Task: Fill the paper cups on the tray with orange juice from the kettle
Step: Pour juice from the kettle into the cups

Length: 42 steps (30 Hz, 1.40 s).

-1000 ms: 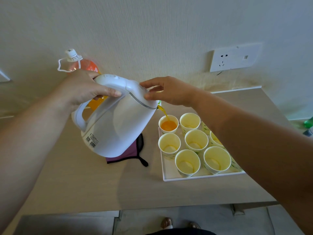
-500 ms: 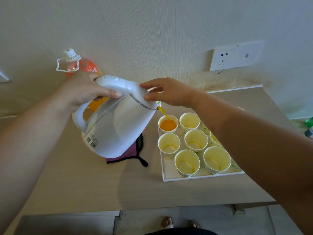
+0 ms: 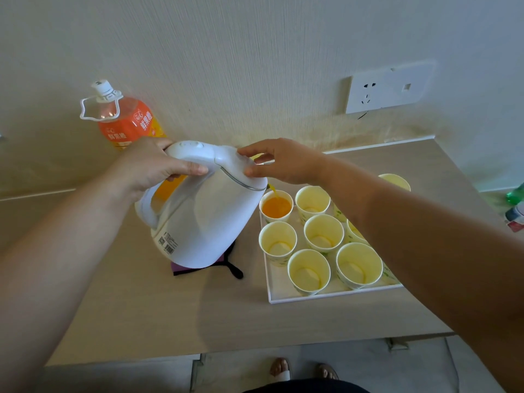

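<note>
Above the far-left cup point(image 3: 276, 206) on the tray point(image 3: 283, 291), the left hand point(image 3: 154, 168) grips the handle of the tilted kettle point(image 3: 207, 219) and the right hand point(image 3: 283, 163) steadies its lid point(image 3: 226, 163) with spread fingertips, so ease the tilt back before the juice point(image 3: 277, 209) reaches the rim.

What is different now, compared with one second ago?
The kettle has sunk slightly, so more of the orange juice bottle behind shows. Juice in the back-left cup seems a little higher. Unchanged: left hand grips the handle, right hand touches the lid, visible other cups empty on the tray.
</note>
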Each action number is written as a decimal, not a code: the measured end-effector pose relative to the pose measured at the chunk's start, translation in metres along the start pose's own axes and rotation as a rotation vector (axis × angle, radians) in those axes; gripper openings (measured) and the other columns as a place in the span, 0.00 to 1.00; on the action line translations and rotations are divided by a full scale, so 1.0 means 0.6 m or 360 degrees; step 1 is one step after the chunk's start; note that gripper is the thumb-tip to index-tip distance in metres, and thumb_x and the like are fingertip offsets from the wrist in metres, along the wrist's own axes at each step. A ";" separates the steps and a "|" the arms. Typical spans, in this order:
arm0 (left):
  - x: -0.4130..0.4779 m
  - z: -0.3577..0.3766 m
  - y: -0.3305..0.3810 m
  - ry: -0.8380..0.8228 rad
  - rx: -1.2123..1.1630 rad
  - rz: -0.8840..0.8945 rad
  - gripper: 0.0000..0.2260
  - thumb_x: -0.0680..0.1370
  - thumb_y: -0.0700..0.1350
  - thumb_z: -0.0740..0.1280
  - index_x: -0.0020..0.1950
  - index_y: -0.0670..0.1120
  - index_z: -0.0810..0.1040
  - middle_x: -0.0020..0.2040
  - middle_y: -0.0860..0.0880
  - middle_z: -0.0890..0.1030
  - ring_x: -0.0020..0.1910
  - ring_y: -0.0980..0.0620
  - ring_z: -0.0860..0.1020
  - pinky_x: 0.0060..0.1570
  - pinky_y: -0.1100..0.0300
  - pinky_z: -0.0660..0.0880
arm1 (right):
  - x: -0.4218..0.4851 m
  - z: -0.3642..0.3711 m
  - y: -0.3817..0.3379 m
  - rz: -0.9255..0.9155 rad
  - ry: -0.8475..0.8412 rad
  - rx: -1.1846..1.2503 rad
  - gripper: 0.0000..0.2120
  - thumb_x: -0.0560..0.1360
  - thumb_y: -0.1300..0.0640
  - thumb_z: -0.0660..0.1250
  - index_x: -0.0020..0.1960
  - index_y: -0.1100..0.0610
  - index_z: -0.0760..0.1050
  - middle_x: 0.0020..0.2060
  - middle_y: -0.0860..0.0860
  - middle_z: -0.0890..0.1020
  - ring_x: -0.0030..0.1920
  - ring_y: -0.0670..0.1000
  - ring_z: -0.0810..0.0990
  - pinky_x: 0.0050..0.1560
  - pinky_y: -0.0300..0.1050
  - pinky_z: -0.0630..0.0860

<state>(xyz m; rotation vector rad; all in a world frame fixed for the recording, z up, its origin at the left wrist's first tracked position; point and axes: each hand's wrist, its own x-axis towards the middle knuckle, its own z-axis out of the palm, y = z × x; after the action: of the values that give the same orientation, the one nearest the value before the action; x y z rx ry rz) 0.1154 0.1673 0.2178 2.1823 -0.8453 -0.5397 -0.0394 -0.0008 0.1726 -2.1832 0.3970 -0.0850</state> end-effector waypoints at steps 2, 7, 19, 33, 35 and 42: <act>0.000 0.008 -0.005 -0.0019 -0.0044 -0.0019 0.23 0.54 0.49 0.82 0.45 0.47 0.80 0.34 0.48 0.76 0.32 0.51 0.71 0.34 0.61 0.69 | -0.001 -0.001 0.005 0.0004 0.0002 -0.0049 0.23 0.75 0.51 0.68 0.69 0.49 0.70 0.65 0.45 0.74 0.62 0.47 0.74 0.58 0.35 0.66; 0.008 0.018 -0.011 0.0001 -0.0088 -0.0003 0.24 0.49 0.52 0.81 0.39 0.49 0.77 0.26 0.54 0.74 0.30 0.52 0.70 0.32 0.63 0.68 | -0.001 -0.011 0.006 -0.0015 0.0036 -0.0183 0.23 0.76 0.50 0.68 0.69 0.49 0.70 0.67 0.47 0.73 0.63 0.48 0.74 0.59 0.38 0.67; -0.004 -0.008 0.048 0.0025 -0.0210 0.0076 0.20 0.52 0.48 0.79 0.39 0.48 0.77 0.24 0.55 0.73 0.28 0.54 0.69 0.34 0.62 0.67 | -0.019 -0.065 -0.035 -0.0090 0.0141 -0.0195 0.22 0.75 0.49 0.68 0.68 0.48 0.71 0.65 0.45 0.75 0.60 0.47 0.75 0.57 0.38 0.66; -0.007 0.006 0.116 -0.0051 -0.0079 0.0173 0.42 0.39 0.58 0.79 0.48 0.39 0.80 0.25 0.52 0.73 0.24 0.56 0.69 0.32 0.60 0.67 | -0.064 -0.100 -0.012 -0.0057 0.0250 0.0014 0.20 0.76 0.51 0.68 0.67 0.47 0.73 0.61 0.44 0.78 0.58 0.45 0.78 0.53 0.33 0.66; -0.007 0.014 0.121 -0.0068 -0.0029 0.0171 0.40 0.41 0.57 0.78 0.48 0.40 0.80 0.25 0.52 0.73 0.24 0.57 0.69 0.33 0.60 0.67 | -0.067 -0.101 -0.005 -0.0042 0.0252 0.0023 0.20 0.76 0.51 0.68 0.67 0.47 0.73 0.62 0.44 0.77 0.58 0.45 0.78 0.49 0.30 0.68; -0.006 0.028 0.133 -0.0162 0.0053 0.0218 0.32 0.32 0.67 0.76 0.28 0.50 0.79 0.21 0.56 0.73 0.21 0.60 0.69 0.22 0.71 0.67 | -0.074 -0.097 0.016 -0.0001 0.0245 0.0109 0.20 0.75 0.51 0.68 0.67 0.46 0.72 0.54 0.43 0.77 0.57 0.45 0.78 0.48 0.32 0.69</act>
<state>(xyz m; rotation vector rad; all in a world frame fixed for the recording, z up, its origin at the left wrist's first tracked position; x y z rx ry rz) 0.0707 0.1202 0.2674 2.1223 -1.0565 -0.5761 -0.0957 -0.0372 0.2038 -2.1163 0.4731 -0.2646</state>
